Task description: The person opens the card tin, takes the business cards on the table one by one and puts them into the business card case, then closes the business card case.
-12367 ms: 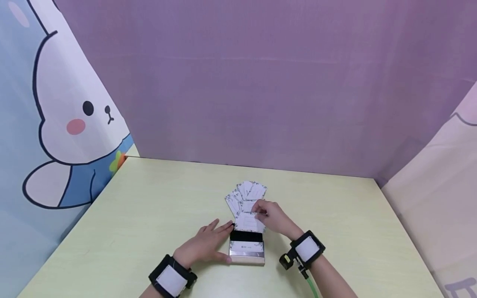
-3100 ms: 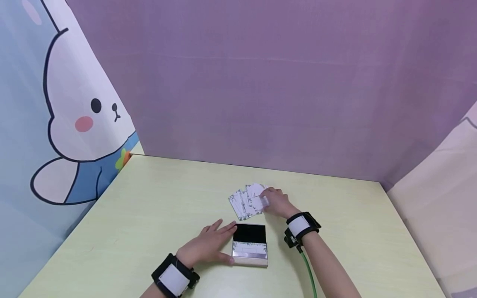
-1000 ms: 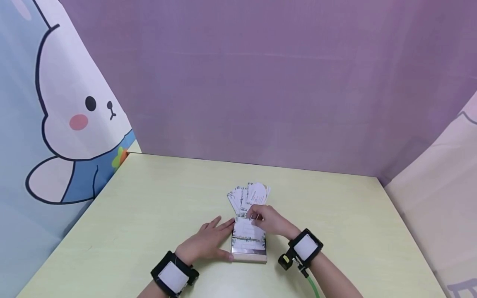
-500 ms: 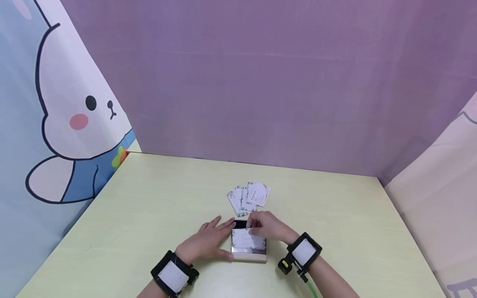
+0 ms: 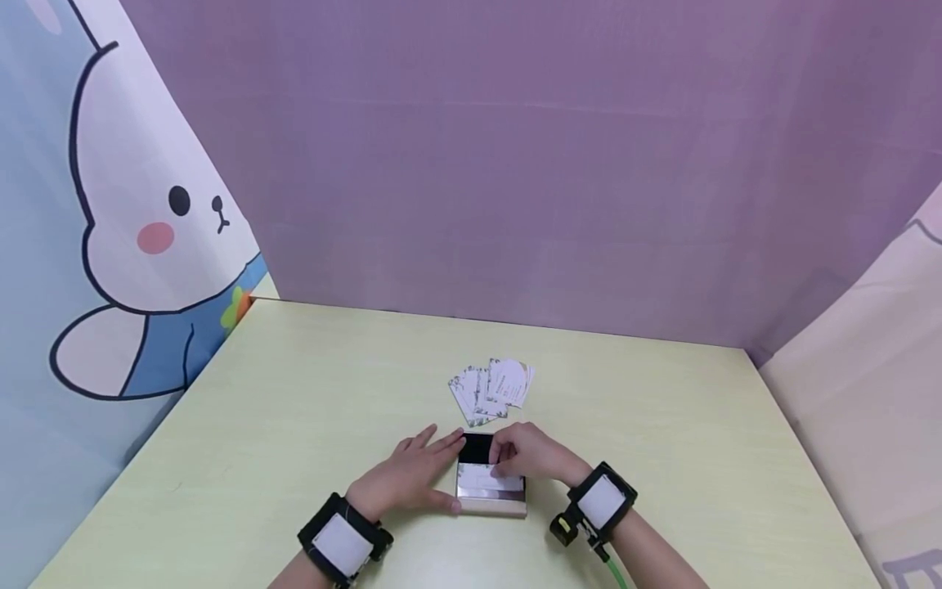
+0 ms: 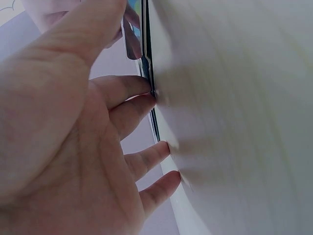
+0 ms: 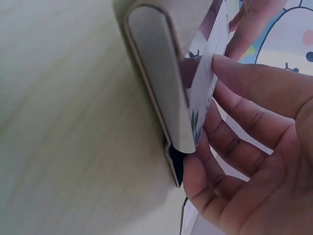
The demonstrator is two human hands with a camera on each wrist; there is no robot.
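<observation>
Head cam: mid card-loading step. Right hand (image 5: 528,455) pinching a card (image 5: 486,478) w/ fingertips, sliding it into the open card case (image 5: 491,491) on the table (image 5: 294,425). Left hand (image 5: 408,478) flat, fingers straight, bracing the case's left side. Prob next: push card fully in, then reach for the fanned cards (image 5: 491,391) just beyond the case.

Black wristbands with white patches on both bare forearms; green cable (image 5: 612,566) trails from the right.
</observation>
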